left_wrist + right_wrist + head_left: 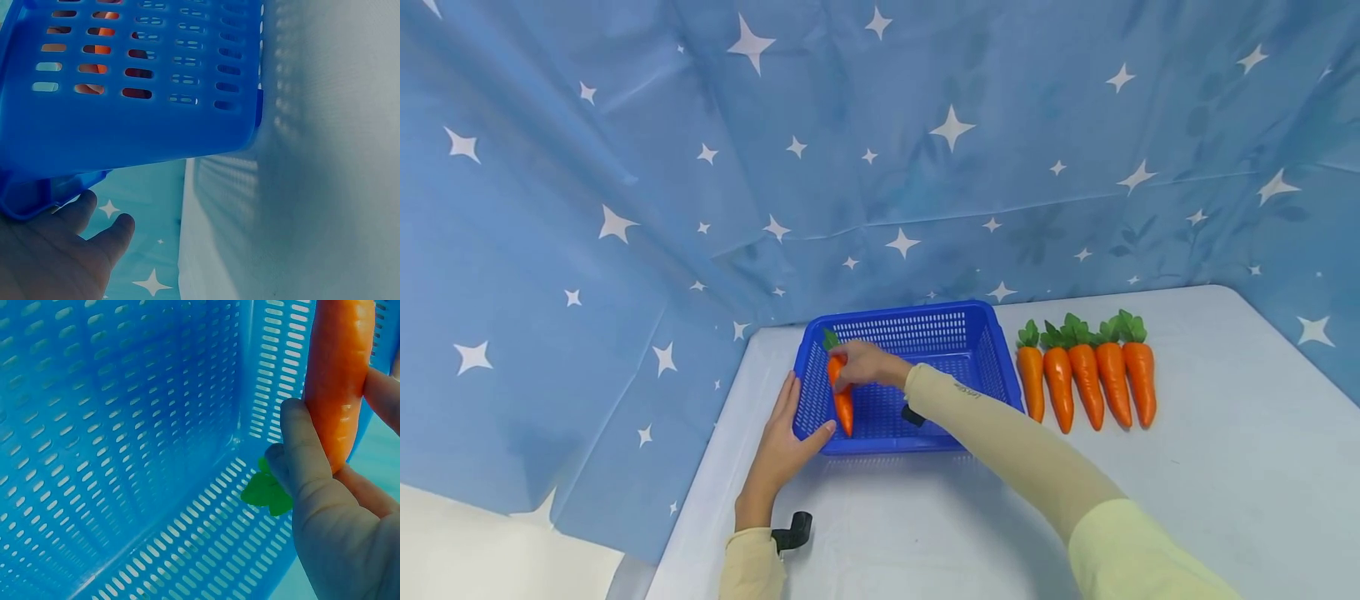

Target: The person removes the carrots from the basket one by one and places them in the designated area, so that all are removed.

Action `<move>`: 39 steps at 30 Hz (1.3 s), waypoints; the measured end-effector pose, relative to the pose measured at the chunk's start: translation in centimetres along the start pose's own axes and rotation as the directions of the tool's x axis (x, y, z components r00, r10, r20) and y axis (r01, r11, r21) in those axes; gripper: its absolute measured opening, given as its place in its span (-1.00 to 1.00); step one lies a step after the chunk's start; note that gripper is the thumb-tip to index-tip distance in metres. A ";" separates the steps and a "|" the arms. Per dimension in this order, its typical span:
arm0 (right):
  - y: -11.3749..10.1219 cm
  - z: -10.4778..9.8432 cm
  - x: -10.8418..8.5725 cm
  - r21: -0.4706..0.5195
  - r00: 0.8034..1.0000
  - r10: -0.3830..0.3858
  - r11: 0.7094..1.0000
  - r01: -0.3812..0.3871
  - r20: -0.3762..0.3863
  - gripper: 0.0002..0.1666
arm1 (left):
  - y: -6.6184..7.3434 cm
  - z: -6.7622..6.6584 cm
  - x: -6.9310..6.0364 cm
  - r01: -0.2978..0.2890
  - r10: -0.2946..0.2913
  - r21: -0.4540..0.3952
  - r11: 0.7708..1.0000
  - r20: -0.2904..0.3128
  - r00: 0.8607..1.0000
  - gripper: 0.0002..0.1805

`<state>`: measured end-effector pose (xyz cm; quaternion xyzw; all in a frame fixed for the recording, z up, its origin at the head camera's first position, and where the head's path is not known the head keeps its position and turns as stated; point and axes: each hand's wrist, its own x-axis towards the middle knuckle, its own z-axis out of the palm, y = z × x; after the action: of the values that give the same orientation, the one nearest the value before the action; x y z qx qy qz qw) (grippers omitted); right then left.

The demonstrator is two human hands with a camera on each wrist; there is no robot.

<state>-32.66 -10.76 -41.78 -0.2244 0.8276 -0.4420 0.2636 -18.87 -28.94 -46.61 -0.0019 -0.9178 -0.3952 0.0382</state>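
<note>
Inside the blue perforated basket [917, 311], my right hand [868, 365] holds an orange carrot [845, 410] with green leaves. The carrot lies along the left side of the basket, its leafy end toward the back. In the right wrist view, the thumb and fingers of the right hand [331, 506] pinch it from both sides, and its green leaves [267, 490] show beyond the fingers. My left hand [782, 450] rests at the basket's left front corner with fingers extended. From the left wrist, the hand [69, 250] appears by the rim, below the slotted wall [144, 125].
To the right of the basket, several more carrots [1086, 383] lie side by side in a row, leaves toward the back. All stand on a white-covered table [1225, 467]. A blue curtain [850, 192] with white stars hangs behind and at the left.
</note>
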 end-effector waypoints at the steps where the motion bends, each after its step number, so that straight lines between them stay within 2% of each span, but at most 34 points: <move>1: 0.0 -0.1 -0.1 -0.003 1.000 -0.008 1.000 0.008 0.002 -0.15 | 0.0 0.0 0.0 0.002 -0.002 0.000 1.000 0.000 1.000 0.17; 7: 0.0 -0.9 -0.7 0.025 0.999 -0.029 0.999 0.029 0.017 -0.14 | -0.1 0.0 0.0 0.008 -0.008 0.006 1.000 0.002 1.000 0.15; 18: 1.2 -2.1 -1.4 0.091 0.998 -0.063 0.994 0.060 0.031 -0.12 | -0.4 0.1 0.1 -0.023 0.023 -0.009 1.000 0.002 1.000 0.15; 28: 1.6 -3.6 -2.3 0.086 0.997 -0.079 0.993 0.078 0.007 -0.14 | -0.3 0.1 0.1 -0.007 0.007 0.005 1.000 0.010 1.000 0.17; 39: 1.7 -5.1 -3.0 0.127 0.996 -0.094 0.987 0.094 -0.007 -0.15 | -0.3 0.1 0.0 0.016 -0.016 0.012 1.000 0.014 1.000 0.17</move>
<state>-33.83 -4.90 -40.11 -0.2458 0.7863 -0.5059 0.2558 -18.84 -29.08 -46.84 0.0031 -0.9204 -0.3900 0.0285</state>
